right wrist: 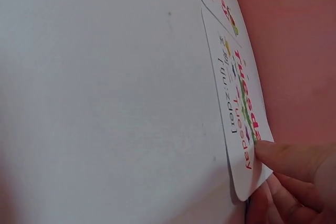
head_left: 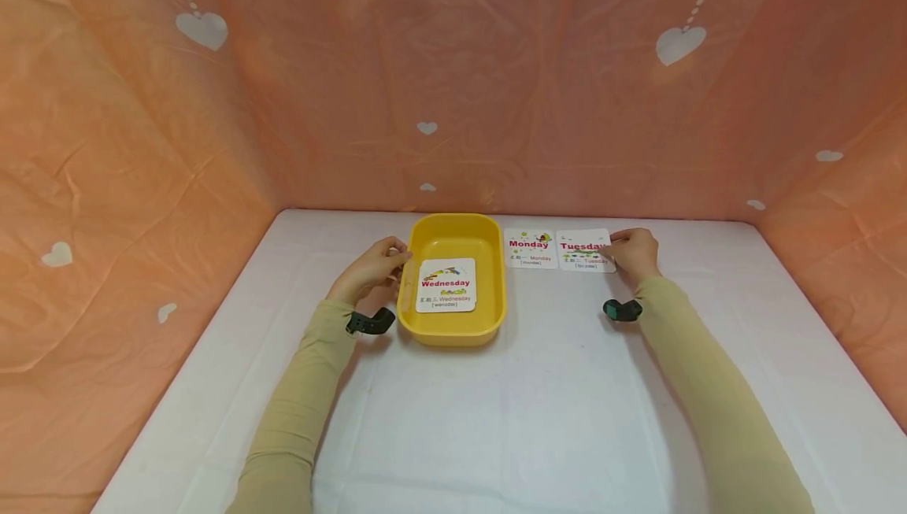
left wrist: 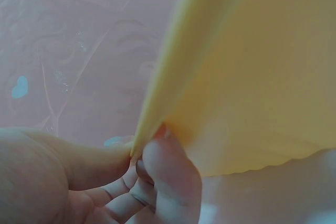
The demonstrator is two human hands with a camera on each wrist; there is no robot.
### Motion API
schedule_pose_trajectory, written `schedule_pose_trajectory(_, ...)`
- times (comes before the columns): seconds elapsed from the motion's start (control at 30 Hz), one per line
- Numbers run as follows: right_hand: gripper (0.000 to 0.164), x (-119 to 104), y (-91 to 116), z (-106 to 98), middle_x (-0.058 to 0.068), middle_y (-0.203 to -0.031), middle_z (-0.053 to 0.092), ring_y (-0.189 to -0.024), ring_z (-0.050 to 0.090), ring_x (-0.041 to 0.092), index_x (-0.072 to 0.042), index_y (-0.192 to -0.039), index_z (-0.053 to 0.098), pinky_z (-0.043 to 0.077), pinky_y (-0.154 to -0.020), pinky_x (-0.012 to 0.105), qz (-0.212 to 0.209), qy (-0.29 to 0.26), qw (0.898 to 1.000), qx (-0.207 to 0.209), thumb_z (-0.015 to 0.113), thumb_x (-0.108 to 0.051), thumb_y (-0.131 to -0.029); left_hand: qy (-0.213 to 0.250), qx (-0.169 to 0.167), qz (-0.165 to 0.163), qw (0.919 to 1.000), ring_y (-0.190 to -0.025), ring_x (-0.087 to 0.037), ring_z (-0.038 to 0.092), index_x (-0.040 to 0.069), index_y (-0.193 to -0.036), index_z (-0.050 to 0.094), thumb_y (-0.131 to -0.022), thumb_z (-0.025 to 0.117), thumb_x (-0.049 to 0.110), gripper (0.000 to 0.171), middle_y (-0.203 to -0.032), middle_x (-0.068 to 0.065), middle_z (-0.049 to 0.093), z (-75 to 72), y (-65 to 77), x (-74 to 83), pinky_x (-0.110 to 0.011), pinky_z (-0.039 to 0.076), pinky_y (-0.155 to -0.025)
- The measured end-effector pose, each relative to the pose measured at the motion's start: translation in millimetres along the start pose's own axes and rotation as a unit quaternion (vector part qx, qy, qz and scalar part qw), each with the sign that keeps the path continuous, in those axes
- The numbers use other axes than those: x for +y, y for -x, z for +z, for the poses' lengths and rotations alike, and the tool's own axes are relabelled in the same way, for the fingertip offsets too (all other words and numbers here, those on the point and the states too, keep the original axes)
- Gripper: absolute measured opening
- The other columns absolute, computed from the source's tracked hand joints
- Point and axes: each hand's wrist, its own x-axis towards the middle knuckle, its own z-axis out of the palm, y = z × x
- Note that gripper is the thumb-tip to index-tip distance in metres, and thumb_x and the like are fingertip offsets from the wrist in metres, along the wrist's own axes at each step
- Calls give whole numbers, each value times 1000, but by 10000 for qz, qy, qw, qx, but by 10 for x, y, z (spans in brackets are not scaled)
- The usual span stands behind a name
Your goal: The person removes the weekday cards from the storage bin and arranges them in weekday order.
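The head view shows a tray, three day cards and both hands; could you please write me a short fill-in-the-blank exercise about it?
1. The tray, whose rim the left hand grips, is coloured ____.
2. The card inside the tray names the day ____.
3. The pinched card, held in the right hand, names the day ____.
4. The middle card, between the tray and the pinched card, names the day ____.

Missing words: yellow; Wednesday; Tuesday; Monday.

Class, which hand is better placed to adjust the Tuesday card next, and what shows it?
Probably the right hand: it already pinches the right edge of the Tuesday card. The left hand grips the left rim of the yellow tray, with the tray between it and that card.
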Motion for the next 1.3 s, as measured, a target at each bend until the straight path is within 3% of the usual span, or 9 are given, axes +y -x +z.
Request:
schedule_pose_trajectory(0.37, 39, -27, 19, 4, 22, -108, 56, -98, 47, 28, 9, -118, 60, 39, -73, 30, 36, 44, 10000, 23, 69, -10, -85, -23, 4, -38, 10000, -68, -18, 55, 0, -113, 44, -103, 45, 19, 21, -93, -19, 59, -7, -10, -5, -26, 44, -58)
schedule_pose_trajectory(0.67, 40, -36, 21, 10, 27, -120, 54, -112, 45, 35, 11, -119, 58, 39, -90, 40, 123, -35, 9999, -53, 67, -10, -86, -103, 2, 19, 9999, -67, -17, 56, -2, -116, 44, -103, 46, 19, 25, -92, -19, 59, -8, 1, -1, -26, 45, -58)
schedule_pose_trajectory(1.03, 40, -16, 31, -14, 26, -120, 53, -116, 42, 36, 10, -116, 60, 34, -99, 45, 119, -15, 9998, -166, 69, -13, -85, -88, -43, -24, 9999, -70, -19, 56, 1, -114, 45, -103, 45, 20, 23, -96, -20, 58, -10, 1, -32, -28, 46, -59)
schedule_pose_trajectory(1.3, 40, -7, 13, -21, 27, -120, 54, -114, 44, 37, 11, -116, 59, 36, -98, 46, 120, 15, 9995, -281, 69, -13, -86, -100, -19, -5, 9999, -69, -18, 56, 1, -114, 45, -103, 46, 21, 23, -96, -20, 58, -8, 10, -20, -28, 46, -59)
